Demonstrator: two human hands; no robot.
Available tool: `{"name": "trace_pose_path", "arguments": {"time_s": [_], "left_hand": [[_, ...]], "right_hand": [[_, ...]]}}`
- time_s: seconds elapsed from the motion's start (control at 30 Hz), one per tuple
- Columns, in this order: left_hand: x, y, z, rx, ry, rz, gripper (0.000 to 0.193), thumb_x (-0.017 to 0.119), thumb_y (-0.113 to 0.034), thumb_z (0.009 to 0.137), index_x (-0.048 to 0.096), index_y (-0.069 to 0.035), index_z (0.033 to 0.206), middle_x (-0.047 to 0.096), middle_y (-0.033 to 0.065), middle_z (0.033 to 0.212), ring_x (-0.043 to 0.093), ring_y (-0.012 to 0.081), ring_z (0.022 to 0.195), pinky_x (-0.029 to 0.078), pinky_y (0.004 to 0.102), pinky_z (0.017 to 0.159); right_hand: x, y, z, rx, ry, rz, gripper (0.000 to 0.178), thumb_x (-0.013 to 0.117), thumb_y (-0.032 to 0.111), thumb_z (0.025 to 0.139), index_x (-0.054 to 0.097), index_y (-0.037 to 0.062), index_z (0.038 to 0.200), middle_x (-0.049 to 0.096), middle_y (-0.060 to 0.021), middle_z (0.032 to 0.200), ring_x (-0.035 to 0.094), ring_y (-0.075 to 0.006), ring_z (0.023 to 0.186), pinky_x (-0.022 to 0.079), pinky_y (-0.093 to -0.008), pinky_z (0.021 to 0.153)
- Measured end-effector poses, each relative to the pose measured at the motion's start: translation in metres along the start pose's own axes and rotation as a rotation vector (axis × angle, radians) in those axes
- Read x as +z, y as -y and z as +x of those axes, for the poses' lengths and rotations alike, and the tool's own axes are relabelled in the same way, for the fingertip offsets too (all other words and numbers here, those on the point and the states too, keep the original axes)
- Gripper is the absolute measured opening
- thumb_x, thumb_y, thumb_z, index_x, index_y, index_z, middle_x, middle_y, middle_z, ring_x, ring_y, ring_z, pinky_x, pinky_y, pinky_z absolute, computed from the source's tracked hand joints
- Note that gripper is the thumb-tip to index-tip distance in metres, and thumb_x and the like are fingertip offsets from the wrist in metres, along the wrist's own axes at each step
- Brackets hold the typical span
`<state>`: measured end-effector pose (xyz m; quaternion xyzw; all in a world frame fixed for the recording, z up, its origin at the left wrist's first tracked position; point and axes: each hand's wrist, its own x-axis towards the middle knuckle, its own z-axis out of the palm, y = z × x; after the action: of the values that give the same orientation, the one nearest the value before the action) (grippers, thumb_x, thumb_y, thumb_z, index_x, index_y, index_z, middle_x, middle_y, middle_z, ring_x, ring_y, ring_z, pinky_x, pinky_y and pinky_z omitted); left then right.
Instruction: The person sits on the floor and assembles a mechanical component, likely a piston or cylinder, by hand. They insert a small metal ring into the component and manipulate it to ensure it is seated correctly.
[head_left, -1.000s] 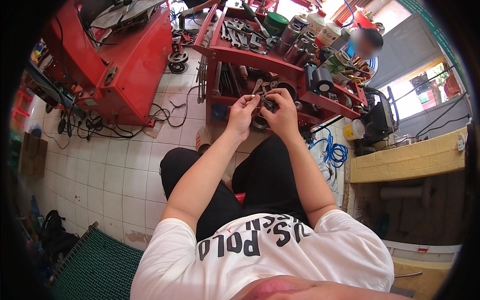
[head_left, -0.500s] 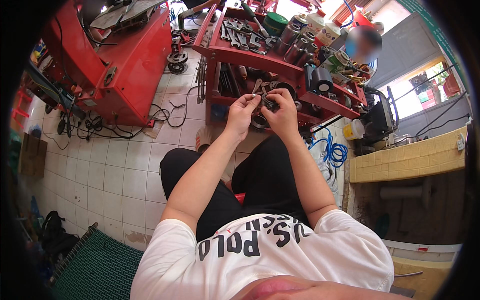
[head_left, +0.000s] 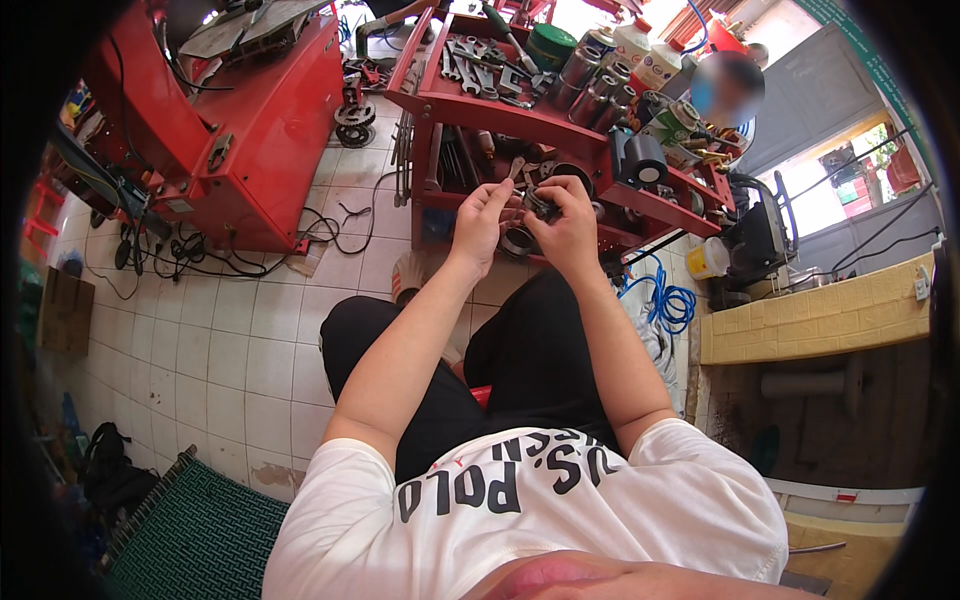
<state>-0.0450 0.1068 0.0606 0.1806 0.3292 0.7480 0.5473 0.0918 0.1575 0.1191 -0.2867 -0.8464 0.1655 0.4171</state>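
Both my hands are raised in front of the red tool cart, close together above my knees. The fingers of my left hand are pressed together, with the thumb along the forefinger; what they hold, if anything, is too small to make out. My right hand is curled in a pinch, thumb below and forefinger above. Dark metal parts show between the two hands, and I cannot tell which are held and which lie on the shelf behind. Beyond my fingertips stands the cart's lower shelf with metal parts and rings on it.
Wrenches, spray cans and a green tub crowd the cart's top. A large red machine stands left, with cables on the tiled floor. A coiled blue hose lies right. Another person is behind the cart.
My left hand's fingertips have drawn slightly left, away from the right hand, and its fingers have straightened somewhat. A small pale spot at its fingertips no longer shows. My right hand stays nearly still.
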Motion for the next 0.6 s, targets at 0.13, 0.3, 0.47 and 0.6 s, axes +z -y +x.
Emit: {"name": "trace_pose_path", "arguments": {"time_s": [0.13, 0.3, 0.47, 0.6], "left_hand": [[-0.0009, -0.0004, 0.0027, 0.108, -0.003, 0.087, 0.025, 0.072, -0.032, 0.099, 0.068, -0.008, 0.097, 0.069, -0.0004, 0.088, 0.065, 0.0066, 0.078, 0.049, 0.0218, 0.071], [-0.0035, -0.0042, 0.0033, 0.120, -0.014, 0.114, 0.026, 0.077, -0.029, 0.096, 0.070, -0.005, 0.099, 0.069, 0.0003, 0.086, 0.063, 0.0066, 0.076, 0.049, 0.0209, 0.068], [-0.0040, -0.0066, 0.0032, 0.119, -0.003, 0.146, 0.024, 0.077, -0.026, 0.096, 0.070, -0.004, 0.103, 0.069, 0.0003, 0.085, 0.064, 0.0068, 0.071, 0.052, 0.0207, 0.065], [-0.0036, -0.0091, 0.0026, 0.130, 0.017, 0.185, 0.026, 0.076, -0.026, 0.096, 0.071, -0.003, 0.108, 0.070, 0.0004, 0.086, 0.064, 0.0061, 0.071, 0.053, 0.0205, 0.065]], "right_hand": [[0.0017, 0.0002, -0.0006, -0.006, -0.012, -0.012, 0.027, 0.079, 0.007, 0.071, 0.070, -0.0009, 0.095, 0.064, -0.0118, 0.106, 0.066, -0.0301, 0.098, 0.055, -0.0379, 0.085], [0.0025, 0.0018, -0.0004, -0.020, -0.019, -0.005, 0.026, 0.079, 0.006, 0.071, 0.069, -0.0010, 0.094, 0.064, -0.0125, 0.105, 0.066, -0.0305, 0.097, 0.055, -0.0384, 0.084], [0.0023, 0.0015, -0.0008, -0.015, -0.006, 0.000, 0.026, 0.078, 0.007, 0.071, 0.069, -0.0010, 0.094, 0.064, -0.0129, 0.105, 0.066, -0.0309, 0.097, 0.055, -0.0387, 0.084], [0.0018, 0.0008, -0.0011, -0.001, -0.006, 0.003, 0.025, 0.076, 0.006, 0.073, 0.069, -0.0023, 0.095, 0.066, -0.0135, 0.105, 0.066, -0.0301, 0.098, 0.053, -0.0372, 0.086]]}}
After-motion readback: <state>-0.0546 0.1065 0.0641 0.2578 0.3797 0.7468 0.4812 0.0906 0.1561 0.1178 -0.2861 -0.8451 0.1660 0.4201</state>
